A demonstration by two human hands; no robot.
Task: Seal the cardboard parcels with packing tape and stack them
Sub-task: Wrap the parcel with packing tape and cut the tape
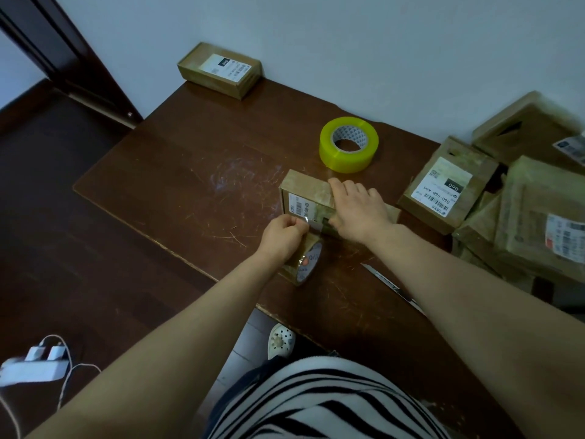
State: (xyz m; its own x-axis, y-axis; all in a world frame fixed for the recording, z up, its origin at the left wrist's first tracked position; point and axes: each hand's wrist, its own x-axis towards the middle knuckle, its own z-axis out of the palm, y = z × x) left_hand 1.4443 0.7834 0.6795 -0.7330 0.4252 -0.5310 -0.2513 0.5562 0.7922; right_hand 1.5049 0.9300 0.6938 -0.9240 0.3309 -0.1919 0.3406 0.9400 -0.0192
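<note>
The small parcel sat near the middle of the tabletop. The right hand lay spread over its top, fingers fairly straight, pressing it down. The left hand was curled at the parcel's near edge, pinching a tape strip, with the clear tape roll standing on edge under its palm.

From where I stood, the likely trouble was the strip itself. Pulled slack or at a slant, it could wrinkle, fold back and stick to itself, or land off the seam. The parcel looked light, so a hard tug might drag it if the pressing hand eased. A cutter blade lay bare just beside the right forearm, and a careless sweep could catch it.

The parcel was plain brown cardboard, squat and square-edged, glossy where tape already crossed it, with a white barcode label on its side. The strip was thin and shiny. A second roll, yellow-green and translucent, lay flat further back. The dark wooden top was badly scratched. More labelled boxes were heaped at the right, and one sat at the far corner.
</note>
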